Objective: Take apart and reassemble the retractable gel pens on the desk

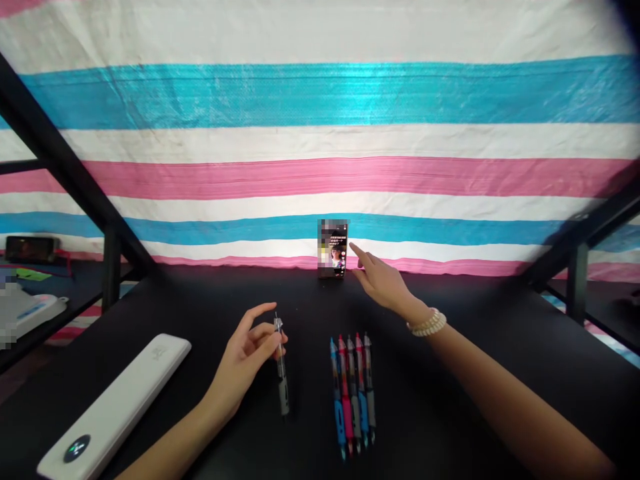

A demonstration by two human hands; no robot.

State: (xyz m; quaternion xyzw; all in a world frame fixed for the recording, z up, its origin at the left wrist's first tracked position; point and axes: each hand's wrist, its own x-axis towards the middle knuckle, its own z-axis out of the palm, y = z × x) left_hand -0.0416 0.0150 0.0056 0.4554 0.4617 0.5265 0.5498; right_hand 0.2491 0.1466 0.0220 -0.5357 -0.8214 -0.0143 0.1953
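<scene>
My left hand (257, 343) is closed on a clear pen with a grey grip (283, 387), thumb and fingers round its upper part, the index finger stretched out above. With the index finger extended, my right hand (377, 273) is beside the right edge of an upright phone (339, 250) whose screen is lit; nothing shows in this hand. Between my forearms, several pens with blue, pink and grey grips (353, 393) lie side by side on the black table (210, 300).
A long white device with a round dark display (117, 403) lies at the left front. Black metal bars (75, 160) slant at both sides. Behind the table hangs a striped sheet (300, 93). At far left are another dark phone (31, 249) and a white object (35, 310).
</scene>
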